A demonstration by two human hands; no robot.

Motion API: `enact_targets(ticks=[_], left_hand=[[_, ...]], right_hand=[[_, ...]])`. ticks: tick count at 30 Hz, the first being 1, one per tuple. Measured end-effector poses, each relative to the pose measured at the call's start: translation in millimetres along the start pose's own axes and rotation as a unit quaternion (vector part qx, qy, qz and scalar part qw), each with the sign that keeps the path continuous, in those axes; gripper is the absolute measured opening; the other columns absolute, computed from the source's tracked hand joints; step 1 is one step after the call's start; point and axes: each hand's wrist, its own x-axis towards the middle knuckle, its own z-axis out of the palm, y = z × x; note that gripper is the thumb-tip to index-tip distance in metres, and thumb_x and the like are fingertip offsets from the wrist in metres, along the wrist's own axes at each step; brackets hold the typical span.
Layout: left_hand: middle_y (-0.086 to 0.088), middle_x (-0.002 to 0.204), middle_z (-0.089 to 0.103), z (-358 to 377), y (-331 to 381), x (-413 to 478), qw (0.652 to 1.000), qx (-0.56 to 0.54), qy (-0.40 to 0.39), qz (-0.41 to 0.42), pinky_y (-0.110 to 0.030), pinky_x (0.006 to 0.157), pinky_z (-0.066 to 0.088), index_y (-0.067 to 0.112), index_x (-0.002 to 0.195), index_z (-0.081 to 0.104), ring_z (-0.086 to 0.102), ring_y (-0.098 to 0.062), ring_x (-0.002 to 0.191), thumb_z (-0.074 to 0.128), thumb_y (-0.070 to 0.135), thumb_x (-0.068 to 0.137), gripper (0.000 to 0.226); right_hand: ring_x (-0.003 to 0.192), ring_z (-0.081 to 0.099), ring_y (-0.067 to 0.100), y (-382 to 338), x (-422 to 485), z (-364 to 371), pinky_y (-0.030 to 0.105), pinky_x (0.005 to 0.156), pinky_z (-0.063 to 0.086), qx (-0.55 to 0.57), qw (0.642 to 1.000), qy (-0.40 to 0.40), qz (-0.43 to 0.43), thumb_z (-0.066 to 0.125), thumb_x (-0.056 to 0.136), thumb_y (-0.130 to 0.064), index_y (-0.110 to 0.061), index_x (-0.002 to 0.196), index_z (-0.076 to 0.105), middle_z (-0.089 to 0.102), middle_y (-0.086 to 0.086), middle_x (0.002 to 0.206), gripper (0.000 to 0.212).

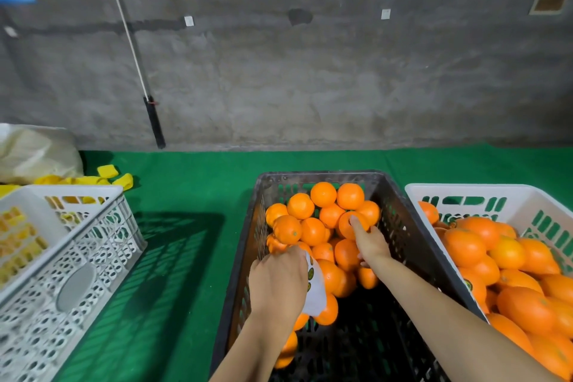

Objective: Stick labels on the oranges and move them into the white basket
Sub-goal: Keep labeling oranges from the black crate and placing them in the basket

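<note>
A: Why do we keep the label sheet [314,291] low over the dark crate [248,245]?

B: So the stickers sit right beside the oranges. Our left hand [277,282] curls round the sheet's edge, holding it over the near fruit.

A: And our right hand [370,243]?

B: It's reaching deep into the pile, fingers wrapped on one orange [347,222] near the top, thumb on its face, probably pressing a label down, though we can't tell if one is there.

A: Where does it go next?

B: Into the white basket [465,191] just to the right, already well filled.
</note>
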Motion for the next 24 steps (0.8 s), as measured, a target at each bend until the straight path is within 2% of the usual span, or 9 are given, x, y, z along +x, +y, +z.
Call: enact_targets(ticks=[2,4,6,10,15,18,20,21,24], left_hand=[[0.001,0.049,0.05,-4,2,-2,1.0,-0.001,0.021,0.023,-0.027,0.05,0.027,0.02,0.066,0.059,0.034,-0.015,0.045,0.073,0.014,0.085,0.025],[0.002,0.036,0.044,-6,2,-1,0.999,0.006,0.031,0.033,-0.023,0.043,0.02,0.02,0.05,0.055,0.021,-0.013,0.038,0.091,0.01,0.062,0.039],[0.001,0.034,0.041,-6,2,0,0.999,0.006,0.033,0.037,-0.022,0.042,0.017,0.021,0.047,0.054,0.018,-0.012,0.037,0.095,0.009,0.053,0.043],[0.001,0.033,0.041,-7,2,-1,1.0,0.01,0.005,0.023,-0.021,0.041,0.019,0.02,0.044,0.054,0.035,-0.015,0.026,0.096,0.009,0.046,0.043],[0.0,0.033,0.043,-4,1,-2,0.999,0.029,0.007,0.025,-0.024,0.039,0.021,0.022,0.046,0.056,0.041,-0.014,0.027,0.096,0.011,0.045,0.041],[-0.001,0.039,0.05,-2,-2,-1,1.0,0.022,-0.006,0.02,-0.024,0.042,0.025,0.021,0.053,0.062,0.047,-0.015,0.032,0.092,0.014,0.057,0.031],[-0.002,0.065,0.066,2,-3,2,0.999,0.029,0.002,0.015,-0.027,0.056,0.032,0.021,0.08,0.066,0.059,-0.017,0.055,0.065,0.021,0.091,0.011],[-0.001,0.079,0.068,7,-5,3,0.999,0.036,0.012,0.004,-0.027,0.062,0.031,0.023,0.093,0.063,0.059,-0.018,0.066,0.047,0.022,0.101,0.018],[0.001,0.092,0.069,11,-9,4,0.999,0.045,-0.02,-0.001,-0.027,0.065,0.032,0.025,0.102,0.058,0.063,-0.018,0.08,0.031,0.024,0.106,0.027]], right_hand=[[0.077,0.065,0.025,-2,1,0,0.03,0.05,0.05,-0.001,1.0,0.012,0.021,0.044,0.09,-0.073,-0.015,0.139,0.046,0.058,0.004,0.088,0.077],[0.075,0.064,0.025,-2,4,0,0.03,0.049,0.049,0.007,0.999,0.015,0.027,0.046,0.09,-0.072,-0.013,0.133,0.051,0.062,0.009,0.09,0.074],[0.081,0.064,0.027,-1,7,0,0.033,0.055,0.052,0.035,0.999,0.011,0.032,0.052,0.089,-0.07,-0.009,0.128,0.055,0.064,0.012,0.099,0.072],[0.103,0.065,0.035,-1,5,2,0.051,0.093,0.054,0.04,0.999,0.025,-0.005,0.067,0.084,-0.061,-0.003,0.125,0.053,0.065,0.018,0.114,0.072],[0.095,0.068,0.035,-3,-5,0,0.05,0.089,0.055,-0.035,0.998,0.045,-0.037,0.056,0.085,-0.069,-0.015,0.143,0.035,0.065,0.014,0.114,0.082],[0.084,0.066,0.033,-20,-10,-6,0.045,0.076,0.059,0.124,0.99,0.035,0.061,0.048,0.094,-0.063,-0.016,0.144,0.04,0.063,0.019,0.115,0.069],[0.075,0.06,0.028,-38,-18,-13,0.035,0.061,0.054,0.31,0.936,0.0,0.166,0.051,0.094,-0.061,-0.013,0.126,0.052,0.06,0.018,0.101,0.058],[0.071,0.057,0.026,-46,-24,-18,0.032,0.057,0.05,0.383,0.902,-0.018,0.198,0.054,0.092,-0.062,-0.011,0.116,0.055,0.058,0.017,0.092,0.056],[0.06,0.053,0.022,-67,-42,-34,0.027,0.053,0.042,0.482,0.855,-0.051,0.185,0.049,0.092,-0.066,-0.007,0.096,0.058,0.056,0.014,0.074,0.059]])
